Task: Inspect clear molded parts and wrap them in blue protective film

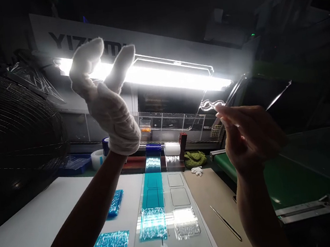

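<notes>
Glove point(114, 111) — one, clear piece point(211, 105) — apparently one, right hand point(252, 138) pinching it

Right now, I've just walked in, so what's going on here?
Someone is at a workbench, their bare right hand pinching a clear, looped piece near a bright tube lamp. Their white-gloved left hand is raised in front of the lamp, thumb and finger apart; whether it touches the piece, I can't tell. Below, a strip of blue film runs down from a roll.
</notes>
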Action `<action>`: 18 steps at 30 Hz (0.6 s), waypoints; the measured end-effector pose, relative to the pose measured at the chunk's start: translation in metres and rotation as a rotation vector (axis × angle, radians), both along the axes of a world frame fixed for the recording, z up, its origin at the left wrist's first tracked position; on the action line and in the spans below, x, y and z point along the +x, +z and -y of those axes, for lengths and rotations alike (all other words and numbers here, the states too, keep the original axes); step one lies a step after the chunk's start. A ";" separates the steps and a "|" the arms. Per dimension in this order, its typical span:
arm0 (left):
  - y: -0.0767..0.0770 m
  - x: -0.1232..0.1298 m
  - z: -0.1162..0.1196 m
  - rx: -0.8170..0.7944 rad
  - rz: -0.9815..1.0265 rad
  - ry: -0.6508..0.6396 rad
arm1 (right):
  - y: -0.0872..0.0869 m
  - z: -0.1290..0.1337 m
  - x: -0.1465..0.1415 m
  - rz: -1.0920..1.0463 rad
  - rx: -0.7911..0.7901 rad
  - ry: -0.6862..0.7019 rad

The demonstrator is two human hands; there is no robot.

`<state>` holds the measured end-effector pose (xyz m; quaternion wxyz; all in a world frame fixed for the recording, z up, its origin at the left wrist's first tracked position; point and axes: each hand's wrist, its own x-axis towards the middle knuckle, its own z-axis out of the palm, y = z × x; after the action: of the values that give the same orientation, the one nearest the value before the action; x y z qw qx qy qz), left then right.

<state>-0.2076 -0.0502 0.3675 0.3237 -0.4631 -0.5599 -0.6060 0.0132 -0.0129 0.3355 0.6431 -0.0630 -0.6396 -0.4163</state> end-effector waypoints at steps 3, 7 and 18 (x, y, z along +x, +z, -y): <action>0.018 0.010 0.007 0.316 0.086 0.132 | 0.007 0.003 0.004 -0.016 0.028 -0.026; 0.030 0.020 0.015 0.348 0.056 0.091 | 0.013 0.007 0.009 -0.021 0.044 -0.035; 0.022 0.019 0.019 0.203 -0.255 0.190 | 0.011 0.017 0.012 -0.001 0.041 -0.063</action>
<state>-0.1886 -0.0697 0.3897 0.4932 -0.4460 -0.4914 -0.5624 0.0253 -0.0297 0.3470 0.6312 -0.0703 -0.6283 -0.4493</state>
